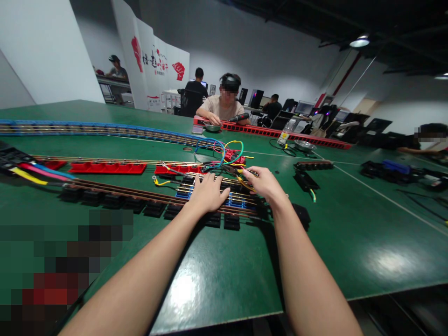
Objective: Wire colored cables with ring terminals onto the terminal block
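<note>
My left hand point(207, 195) lies with fingers spread over a row of metal conductor strips point(235, 190) set in blue and black holders. Brown rails point(140, 191) on black feet run beneath that wrist and off to the left. My right hand point(263, 185) is closed around a yellow-handled tool point(245, 183) that looks like pliers, near the strips' right part; its jaws are hard to make out. Just beyond both hands are looped blue, green and yellow wires point(242, 148) and a red block point(234, 157). A yellow wire with a ring lug point(161, 182) sticks out left of my left hand.
Red holders point(108, 168) and a long blue rail point(87, 128) extend leftward. Across the green table point(350, 233), a person sits behind a red rail point(297, 134) and a metal bowl point(212, 127). Black parts point(306, 181), a bottle point(287, 131) and another bowl point(305, 146) lie to the right.
</note>
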A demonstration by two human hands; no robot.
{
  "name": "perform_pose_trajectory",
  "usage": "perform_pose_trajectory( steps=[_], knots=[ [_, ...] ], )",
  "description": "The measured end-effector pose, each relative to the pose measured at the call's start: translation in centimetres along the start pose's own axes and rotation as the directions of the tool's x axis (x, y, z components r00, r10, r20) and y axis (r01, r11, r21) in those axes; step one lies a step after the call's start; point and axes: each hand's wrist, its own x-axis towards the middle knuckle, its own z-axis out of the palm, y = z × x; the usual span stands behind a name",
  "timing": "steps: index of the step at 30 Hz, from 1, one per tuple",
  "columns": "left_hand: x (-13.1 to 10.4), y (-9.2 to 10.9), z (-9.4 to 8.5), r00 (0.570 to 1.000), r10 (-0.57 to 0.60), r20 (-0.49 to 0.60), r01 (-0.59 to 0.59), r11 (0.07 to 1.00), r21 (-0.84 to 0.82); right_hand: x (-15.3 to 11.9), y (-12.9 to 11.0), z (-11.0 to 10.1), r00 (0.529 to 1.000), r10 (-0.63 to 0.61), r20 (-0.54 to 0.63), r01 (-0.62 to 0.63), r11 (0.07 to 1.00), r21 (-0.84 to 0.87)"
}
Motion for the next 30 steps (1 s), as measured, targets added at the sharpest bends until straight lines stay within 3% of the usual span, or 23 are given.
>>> perform_pose_trajectory(
  steps=[4,7,13,19,30],
  knots=[
    [0.0,0.1,0.0,1.000,0.006,-0.006,-0.006,1.000,0.002,0.2,0.0,0.4,0.997,-0.073,-0.039,0.068,0.990,-0.122],
    [0.0,0.2,-0.1,1.000,0.008,-0.010,-0.008,1.000,0.007,0.2,-0.1,0.6,0.997,-0.068,-0.045,0.062,0.992,-0.110],
    [0.0,0.2,-0.1,1.000,0.007,-0.023,-0.006,1.000,0.015,0.2,0.3,0.1,0.998,0.055,-0.014,-0.054,0.997,0.050],
    [0.0,0.2,0.0,1.000,0.008,-0.024,-0.007,1.000,0.005,0.4,1.0,-1.5,0.986,0.166,-0.029,-0.166,0.986,0.006],
    [-0.1,-0.1,0.1,1.000,0.003,-0.009,-0.003,1.000,0.003,-0.1,1.9,-4.1,0.970,0.206,-0.128,-0.197,0.977,0.082]
  ],
)
